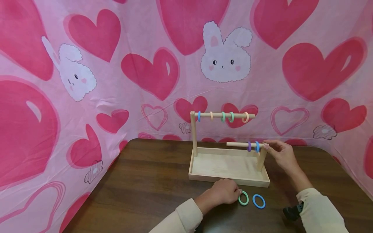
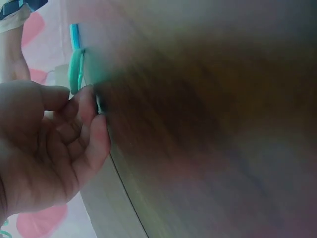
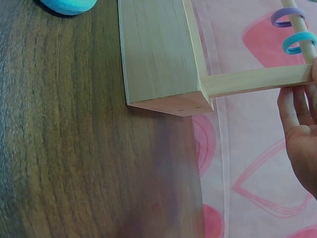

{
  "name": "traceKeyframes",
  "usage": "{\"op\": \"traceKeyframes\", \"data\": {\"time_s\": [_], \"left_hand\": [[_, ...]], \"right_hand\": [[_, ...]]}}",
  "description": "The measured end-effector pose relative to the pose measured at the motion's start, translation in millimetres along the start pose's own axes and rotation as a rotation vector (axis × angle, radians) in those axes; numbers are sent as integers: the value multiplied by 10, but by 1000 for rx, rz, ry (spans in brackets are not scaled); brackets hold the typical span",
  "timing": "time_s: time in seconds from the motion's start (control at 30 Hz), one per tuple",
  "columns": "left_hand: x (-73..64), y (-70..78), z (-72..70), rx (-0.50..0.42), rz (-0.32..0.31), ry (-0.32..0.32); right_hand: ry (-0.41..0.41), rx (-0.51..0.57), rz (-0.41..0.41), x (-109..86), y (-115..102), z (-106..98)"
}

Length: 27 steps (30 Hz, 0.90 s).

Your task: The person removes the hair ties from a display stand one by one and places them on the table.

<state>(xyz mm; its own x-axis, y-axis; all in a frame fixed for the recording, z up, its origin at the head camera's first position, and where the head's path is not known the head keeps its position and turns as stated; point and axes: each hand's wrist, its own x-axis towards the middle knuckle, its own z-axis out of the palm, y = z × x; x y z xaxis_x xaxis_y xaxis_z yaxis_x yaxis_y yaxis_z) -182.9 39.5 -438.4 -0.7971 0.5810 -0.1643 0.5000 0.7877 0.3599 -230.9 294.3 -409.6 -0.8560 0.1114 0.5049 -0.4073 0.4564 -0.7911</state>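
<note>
A wooden ring stand has a tray base, a tall left post and a shorter right post, each bearing a rod. With thumb and fingertips, my left hand pinches a green ring at the tabletop before the tray. My right hand grips the top of the right post, at the end of the lower rod. A purple ring and a blue ring hang on that rod, beside my right fingers. Another blue ring lies right of the green one.
On the upper rod hang several rings, blue, peach and green. The stand sits on a dark wooden table. A pink cloth with hearts and rabbits hangs behind. A black object is at my right cuff.
</note>
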Motion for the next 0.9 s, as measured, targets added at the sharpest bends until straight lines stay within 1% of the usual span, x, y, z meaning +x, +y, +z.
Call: {"op": "traceKeyframes", "data": {"time_s": [0.1, 0.13, 0.23, 0.3, 0.47, 0.57, 0.7, 0.77, 0.83, 0.9], "left_hand": [[5, -1, 15, 60, -3, 20], [9, -4, 18, 66, 1, 21], [11, -20, 16, 64, 11, 14], [16, -37, 12, 46, 20, 9], [36, -83, -16, -9, 30, 21], [53, -112, -47, -54, 57, 42], [66, -141, -111, -178, 95, 93], [68, -146, -151, -237, 96, 124], [66, -142, -193, -271, 93, 151], [67, -134, -229, -285, 91, 172]], "right_hand": [[0, -10, -1, -5, 0, 1], [1, -12, 0, -6, 0, 2], [-3, -13, 6, -8, -4, 0], [-5, -13, 10, -7, -8, -3], [-5, -14, 21, -2, -18, -11], [-9, -17, 31, -2, -22, -15], [-16, -30, 45, 1, -20, -24], [-18, -35, 51, 5, -17, -28], [-18, -41, 57, 5, -14, -30], [-17, -39, 62, 3, -10, -30]]}}
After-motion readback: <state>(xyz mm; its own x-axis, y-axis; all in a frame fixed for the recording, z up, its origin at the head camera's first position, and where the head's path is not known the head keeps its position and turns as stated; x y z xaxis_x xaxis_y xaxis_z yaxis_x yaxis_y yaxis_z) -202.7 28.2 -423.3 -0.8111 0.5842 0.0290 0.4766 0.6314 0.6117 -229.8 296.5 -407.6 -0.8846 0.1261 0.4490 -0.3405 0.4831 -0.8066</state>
